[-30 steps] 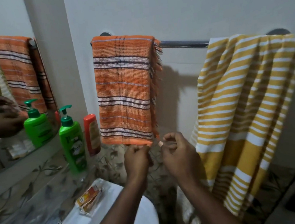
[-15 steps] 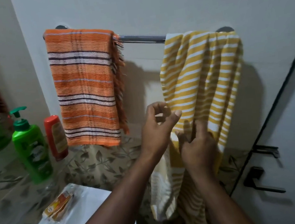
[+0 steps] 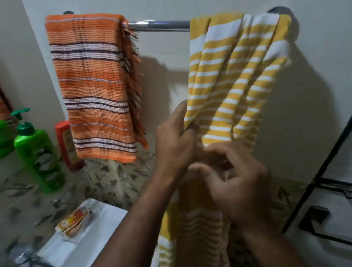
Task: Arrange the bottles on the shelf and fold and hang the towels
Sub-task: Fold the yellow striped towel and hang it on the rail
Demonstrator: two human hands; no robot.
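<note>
Yellow towel [image 3: 237,77], white-striped, draped over the right end of the rail [image 3: 158,26] and gathered into long pleats, its lower part trailing down past the sink [image 3: 79,254]; judged soft, limp and light, holding no shape of its own, so best taken by a hem or corner, with the two hands well apart along one edge to draw the pleats flat; a hard downward pull would likely slide it off the smooth bar.

Orange towel [image 3: 94,88], dark-striped and fringed on its right side, hangs folded and flat at the left end of the same rail, apart from the yellow one; judged already in order.

Left hand [image 3: 174,142]: fingers curled round the left edge of the yellow towel about halfway down, pinching the cloth.

Right hand [image 3: 239,187]: just below and in front of the bunched cloth, fingers bent inward; blurred, so whether they grip the cloth cannot be told.

Green bottle [image 3: 38,157], with a pump top, upright on the ledge [image 3: 5,198] left of the orange towel; rigid plastic, probably best taken by the body, not the pump.

Red bottle [image 3: 68,146], upright just beside it, partly behind the orange towel's lower corner.

Packet [image 3: 75,223] lies on the sink rim.
</note>
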